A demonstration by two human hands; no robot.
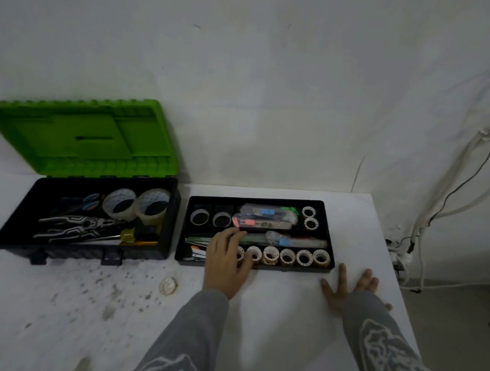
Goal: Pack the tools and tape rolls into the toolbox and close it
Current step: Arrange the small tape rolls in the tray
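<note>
A black toolbox (pixel 13 229) with a green lid (pixel 88 133) stands open at the left; it holds pliers (pixel 76 227) and two big clear tape rolls (pixel 135 206). To its right lies a black tray (pixel 330 227) with small tape rolls (pixel 287 257) in a front row, two grey rolls (pixel 211 219) and cutters (pixel 267 218). My left hand (pixel 225 263) rests, fingers spread, over the tray's front left part, touching the rolls there. My right hand (pixel 348 287) lies flat on the table beside the tray's front right corner. One small roll (pixel 168 286) lies loose on the table.
The white table (pixel 64 317) is speckled with dark spots at the front left. A wall stands close behind. Cables (pixel 441 195) hang down the wall at the right, past the table's right edge.
</note>
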